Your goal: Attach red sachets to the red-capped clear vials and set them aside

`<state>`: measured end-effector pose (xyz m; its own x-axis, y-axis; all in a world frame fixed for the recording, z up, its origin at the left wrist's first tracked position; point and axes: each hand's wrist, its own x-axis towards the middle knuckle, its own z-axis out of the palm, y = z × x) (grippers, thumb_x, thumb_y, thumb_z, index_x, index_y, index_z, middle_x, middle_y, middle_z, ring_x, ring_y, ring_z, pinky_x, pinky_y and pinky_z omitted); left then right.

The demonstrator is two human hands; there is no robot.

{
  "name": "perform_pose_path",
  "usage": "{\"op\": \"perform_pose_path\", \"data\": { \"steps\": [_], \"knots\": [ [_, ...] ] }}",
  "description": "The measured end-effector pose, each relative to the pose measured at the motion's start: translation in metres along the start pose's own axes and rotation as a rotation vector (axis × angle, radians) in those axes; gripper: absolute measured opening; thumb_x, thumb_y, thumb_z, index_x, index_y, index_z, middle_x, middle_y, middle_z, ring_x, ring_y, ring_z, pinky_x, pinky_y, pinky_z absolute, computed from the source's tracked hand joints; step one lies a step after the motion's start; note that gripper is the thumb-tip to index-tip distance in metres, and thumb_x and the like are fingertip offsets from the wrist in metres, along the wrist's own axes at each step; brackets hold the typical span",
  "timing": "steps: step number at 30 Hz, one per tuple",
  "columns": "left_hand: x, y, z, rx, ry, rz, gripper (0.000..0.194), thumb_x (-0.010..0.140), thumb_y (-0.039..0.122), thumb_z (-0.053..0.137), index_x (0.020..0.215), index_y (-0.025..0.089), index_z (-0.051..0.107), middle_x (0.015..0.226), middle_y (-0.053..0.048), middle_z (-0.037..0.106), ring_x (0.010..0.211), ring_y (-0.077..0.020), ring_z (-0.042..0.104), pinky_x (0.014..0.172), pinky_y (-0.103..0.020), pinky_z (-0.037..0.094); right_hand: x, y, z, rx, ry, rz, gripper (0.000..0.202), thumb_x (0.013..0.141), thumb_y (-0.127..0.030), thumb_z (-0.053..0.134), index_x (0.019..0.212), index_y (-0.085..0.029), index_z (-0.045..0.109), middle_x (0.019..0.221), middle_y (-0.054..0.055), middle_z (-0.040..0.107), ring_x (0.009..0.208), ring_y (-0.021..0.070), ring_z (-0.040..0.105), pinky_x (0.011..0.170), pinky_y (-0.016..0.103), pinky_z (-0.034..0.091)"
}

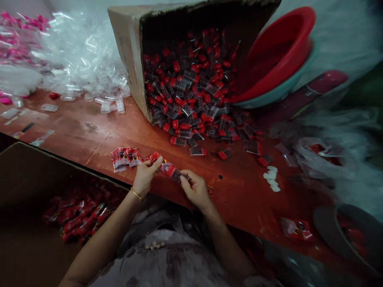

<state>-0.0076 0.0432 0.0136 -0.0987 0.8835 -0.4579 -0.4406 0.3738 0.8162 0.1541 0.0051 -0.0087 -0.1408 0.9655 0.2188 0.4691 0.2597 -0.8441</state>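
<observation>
My left hand (145,177), with a gold bracelet at the wrist, pinches a red printed sleeve (167,167) near the table's front edge. My right hand (196,190) is closed on a small clear container (176,175) with dark contents. The container's left end meets the sleeve; how far it sits inside I cannot tell. Just left of my left hand, a fanned stack of red printed sleeves (120,158) lies on the table. Similar clear containers with red caps (197,151) are scattered beyond my hands.
A cardboard box (130,59) on its side spills red-capped containers onto the reddish table (98,131). Clear empty containers (86,59) are heaped at left. A red basin (308,24) leans at right, near white discs (271,178). Below left, an open carton holds red wrapped packs (80,219).
</observation>
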Motion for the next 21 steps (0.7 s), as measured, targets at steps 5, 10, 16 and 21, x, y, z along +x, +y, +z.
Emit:
{"op": "perform_pose_path", "data": {
  "steps": [5, 10, 16, 21],
  "knots": [
    [0.004, -0.005, -0.004, 0.054, -0.045, 0.115, 0.034, 0.051, 0.042, 0.079, 0.065, 0.012, 0.068, 0.059, 0.000, 0.064, 0.053, -0.0099, 0.054, 0.057, -0.023, 0.044, -0.002, -0.005, 0.001, -0.024, -0.017, -0.019, 0.016, 0.082, -0.024, 0.047, 0.085, -0.019, 0.062, 0.071, 0.001, 0.065, 0.063, 0.0130, 0.059, 0.059, 0.022, 0.045],
    [0.001, -0.009, -0.002, 0.042, -0.100, 0.103, 0.029, 0.051, 0.035, 0.080, 0.065, 0.013, 0.067, 0.062, 0.001, 0.064, 0.055, -0.0085, 0.053, 0.060, -0.023, 0.043, -0.003, -0.001, 0.010, 0.178, 0.026, 0.124, 0.021, 0.086, -0.031, 0.044, 0.092, -0.019, 0.060, 0.057, -0.003, 0.056, 0.046, 0.0095, 0.050, 0.045, 0.020, 0.042],
    [-0.005, -0.021, 0.003, -0.038, -0.122, 0.028, 0.033, 0.045, 0.032, 0.083, 0.067, 0.013, 0.066, 0.065, 0.000, 0.066, 0.058, -0.0096, 0.056, 0.065, -0.024, 0.045, 0.000, 0.004, 0.030, 0.385, 0.131, 0.258, 0.027, 0.087, -0.041, 0.043, 0.092, -0.017, 0.056, 0.056, -0.005, 0.053, 0.036, 0.0062, 0.042, 0.038, 0.019, 0.039],
    [-0.010, -0.017, 0.005, -0.142, -0.100, -0.017, 0.036, 0.050, 0.035, 0.081, 0.074, 0.013, 0.066, 0.070, -0.003, 0.068, 0.062, -0.0110, 0.058, 0.060, -0.022, 0.044, -0.001, -0.004, 0.041, 0.477, -0.006, 0.260, 0.028, 0.088, -0.042, 0.042, 0.093, -0.017, 0.055, 0.059, -0.004, 0.057, 0.035, 0.0055, 0.042, 0.034, 0.018, 0.033]
  ]
}}
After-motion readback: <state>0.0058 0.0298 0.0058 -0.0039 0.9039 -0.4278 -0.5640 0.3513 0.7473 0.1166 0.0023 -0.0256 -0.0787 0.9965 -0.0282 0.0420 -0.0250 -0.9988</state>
